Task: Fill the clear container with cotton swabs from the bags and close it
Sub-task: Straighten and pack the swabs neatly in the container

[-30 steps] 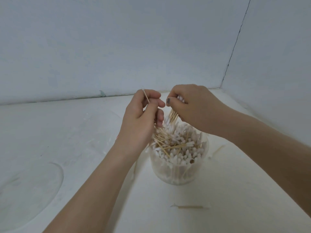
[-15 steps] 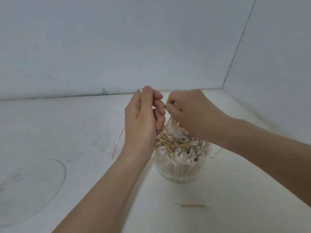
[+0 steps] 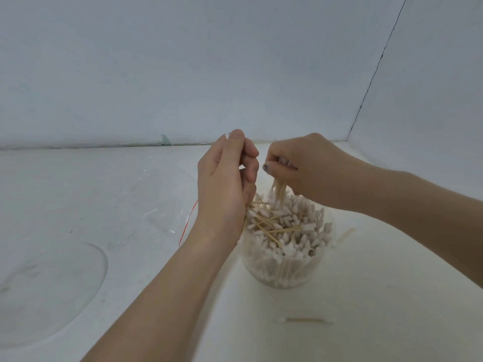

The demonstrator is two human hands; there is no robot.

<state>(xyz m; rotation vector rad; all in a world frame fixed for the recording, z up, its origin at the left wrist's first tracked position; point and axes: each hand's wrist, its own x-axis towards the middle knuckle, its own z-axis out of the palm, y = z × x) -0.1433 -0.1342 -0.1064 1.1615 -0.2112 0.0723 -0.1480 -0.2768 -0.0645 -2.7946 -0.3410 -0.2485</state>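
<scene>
A round clear container [image 3: 283, 270] stands on the white surface, packed with upright cotton swabs [image 3: 300, 226]; several loose swabs lie crosswise on top. My right hand [image 3: 308, 168] hovers just above it, fingers pinched on a small bundle of swabs [image 3: 278, 190] whose wooden sticks hang down onto the pile. My left hand [image 3: 224, 184] is upright at the container's left rim, fingers closed around a swab whose white tip shows above the thumb. A flat clear lid [image 3: 49, 288] lies at the near left.
A crumpled clear plastic bag [image 3: 162, 205] with a red strip lies left of the container. One loose swab [image 3: 303, 320] rests in front of the container, another [image 3: 346, 234] to its right. White walls close the back and right.
My left hand has turned more upright and shifted slightly left, uncovering the bag's red strip. My right hand still pinches its bundle over the container.
</scene>
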